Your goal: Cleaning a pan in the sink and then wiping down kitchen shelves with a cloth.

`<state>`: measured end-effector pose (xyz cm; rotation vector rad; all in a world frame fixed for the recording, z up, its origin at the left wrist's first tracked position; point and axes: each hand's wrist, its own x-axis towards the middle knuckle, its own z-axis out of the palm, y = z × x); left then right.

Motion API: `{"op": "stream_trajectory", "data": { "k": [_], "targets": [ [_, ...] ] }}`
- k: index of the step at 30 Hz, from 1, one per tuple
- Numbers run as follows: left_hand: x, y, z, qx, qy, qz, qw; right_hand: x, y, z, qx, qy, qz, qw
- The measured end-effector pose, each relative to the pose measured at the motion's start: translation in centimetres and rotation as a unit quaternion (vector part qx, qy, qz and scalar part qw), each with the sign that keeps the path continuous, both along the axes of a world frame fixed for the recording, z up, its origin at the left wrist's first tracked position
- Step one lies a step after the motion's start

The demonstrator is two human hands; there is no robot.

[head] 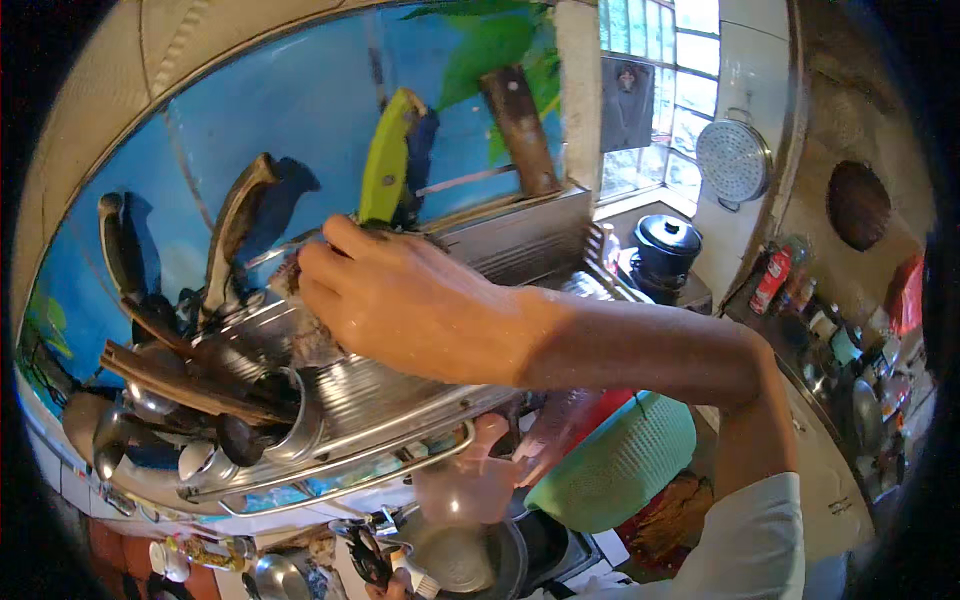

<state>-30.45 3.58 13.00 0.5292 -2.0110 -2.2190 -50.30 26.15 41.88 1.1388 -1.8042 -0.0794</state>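
Observation:
My right hand reaches across a ribbed metal rack, its fingers curled around a crumpled greyish cloth-like item. Just behind the fingers stands a knife's yellow-green handle. A worn wooden handle and two dark, curved knife handles also rise along the rack's back. At the bottom edge, part of my left hand is closed around a dark utensil-like object; a white item touches or lies beside it, and which is held is unclear.
Wooden utensils and a metal cup crowd the rack's left end. Below hang a pink plastic jug and a green perforated basket. Pans lie underneath. A lidded black pot stands near the window.

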Motion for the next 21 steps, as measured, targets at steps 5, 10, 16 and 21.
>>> {"op": "stream_trajectory", "data": {
  "k": [5,10,16,21],
  "targets": [
    [-0.1,1.9,3.1,-0.029,-0.024,-0.019,0.999,0.6,5.6,-0.9,0.017,-0.046,-0.013,0.999],
    [0.0,0.6,0.4,-0.068,-0.034,-0.027,0.997,0.7,10.2,-0.1,-0.148,-0.107,-0.123,0.975],
    [-1.4,4.5,5.0,-0.008,0.019,-0.158,0.987,0.3,5.7,-0.1,-0.063,-0.074,-0.049,0.994],
    [-0.9,5.3,5.7,0.002,-0.016,-0.122,0.992,-0.1,7.4,-0.5,-0.095,-0.089,-0.122,0.984]
  ]
}}
